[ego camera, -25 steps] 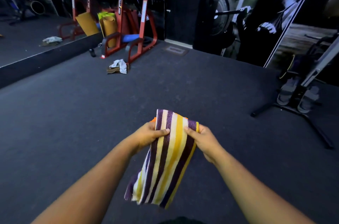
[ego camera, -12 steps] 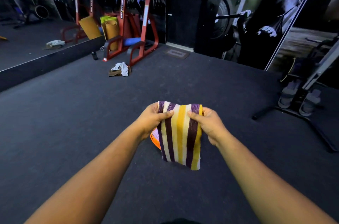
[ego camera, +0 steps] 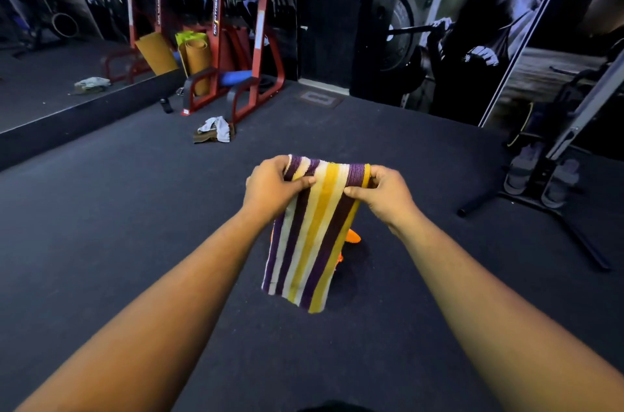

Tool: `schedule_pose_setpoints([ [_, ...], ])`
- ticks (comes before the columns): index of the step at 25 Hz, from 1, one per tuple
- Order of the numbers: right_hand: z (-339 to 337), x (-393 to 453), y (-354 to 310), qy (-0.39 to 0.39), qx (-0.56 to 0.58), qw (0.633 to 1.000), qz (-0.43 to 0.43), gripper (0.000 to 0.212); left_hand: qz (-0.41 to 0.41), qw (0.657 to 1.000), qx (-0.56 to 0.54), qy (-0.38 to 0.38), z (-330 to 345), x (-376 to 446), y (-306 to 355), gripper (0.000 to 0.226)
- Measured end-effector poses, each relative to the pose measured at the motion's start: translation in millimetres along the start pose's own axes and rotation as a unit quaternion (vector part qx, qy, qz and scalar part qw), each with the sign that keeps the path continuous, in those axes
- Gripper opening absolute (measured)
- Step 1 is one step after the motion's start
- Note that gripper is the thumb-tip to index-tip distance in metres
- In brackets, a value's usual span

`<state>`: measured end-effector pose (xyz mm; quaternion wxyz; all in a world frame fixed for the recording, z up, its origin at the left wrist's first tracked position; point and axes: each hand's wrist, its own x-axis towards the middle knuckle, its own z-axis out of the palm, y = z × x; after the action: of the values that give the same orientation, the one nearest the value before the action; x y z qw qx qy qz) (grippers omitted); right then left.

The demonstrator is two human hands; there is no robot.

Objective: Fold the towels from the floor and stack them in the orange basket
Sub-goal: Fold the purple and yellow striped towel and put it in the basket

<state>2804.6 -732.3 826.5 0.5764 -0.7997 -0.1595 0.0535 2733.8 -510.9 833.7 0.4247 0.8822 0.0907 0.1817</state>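
A folded towel with purple, white and yellow stripes hangs in front of me above the dark floor. My left hand pinches its top left corner and my right hand pinches its top right corner. The orange basket stands on the floor right behind the towel; only small bits of its rim show past the towel's right edge. Further back on the floor lies a crumpled white and brown towel pile.
A red weight rack with rolled mats stands at the back left beside a wall mirror. Black metal stand legs with two shoes spread across the floor at the right. A mural wall closes the back.
The towel hangs longer than half a second ago, and both hands have lifted it slightly further forward. The view has tilted a little.
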Motion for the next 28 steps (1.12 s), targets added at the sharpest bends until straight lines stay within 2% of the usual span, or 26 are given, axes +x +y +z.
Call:
schedule_pose_setpoints([
  [3, 1.5, 4.7, -4.7, -0.01, 0.02, 0.999, 0.023, 0.023, -0.048, 0.986, -0.156, -0.026, -2.4, -3.0, 0.7, 0.022],
  [5, 4.3, 4.5, -7.6, -0.014, 0.046, 0.998, 0.043, 0.022, -0.051, 0.982, -0.182, -0.022, -4.3, -5.5, 0.9, 0.022],
  [7, 5.9, 4.6, -8.1, 0.004, 0.035, 0.999, 0.024, 0.022, -0.045, 0.982, -0.18, -0.014, -6.8, -7.6, 1.8, 0.022],
  [11, 6.4, 4.5, -7.9, 0.033, -0.007, 0.999, -0.014, 0.022, -0.049, 0.988, -0.149, -0.01, -10.2, -9.1, -0.2, 0.024],
  [14, 3.5, 5.2, -8.6, 0.051, -0.056, 0.996, -0.045, 0.021, -0.035, 0.997, -0.063, 0.01, -9.0, -7.4, -3.3, 0.035],
  [17, -0.2, 4.2, -10.6, 0.021, 0.002, 0.998, -0.053, 0.016, -0.007, 0.998, 0.022, 0.06, -10.0, -5.8, -4.1, 0.039],
  [19, -2.5, 3.1, -13.7, 0.025, 0.025, 0.997, -0.064, 0.015, 0.021, 0.996, 0.031, 0.077, -12.7, -5.0, -0.9, 0.039],
  [21, -3.3, 2.3, -17.3, 0.037, 0.06, 0.994, -0.08, 0.017, 0.048, 0.996, -0.02, 0.077, -18.0, -2.9, 1.5, 0.037],
  [24, -3.5, 3.6, -28.4, 0.047, 0.129, 0.986, -0.091, 0.021, 0.053, 0.982, -0.173, 0.049, -25.6, -3.1, 7.0, 0.035],
  [26, -4.1, 6.2, -38.3, 0.043, 0.177, 0.978, -0.1, 0.025, 0.029, 0.961, -0.274, 0.029, -28.7, -6.9, 11.1, 0.053],
  [28, -4.8, 9.3, -51.3, 0.031, 0.215, 0.97, -0.112, 0.026, -0.002, 0.95, -0.311, 0.019, -28.4, -11.3, 10.6, 0.072],
])
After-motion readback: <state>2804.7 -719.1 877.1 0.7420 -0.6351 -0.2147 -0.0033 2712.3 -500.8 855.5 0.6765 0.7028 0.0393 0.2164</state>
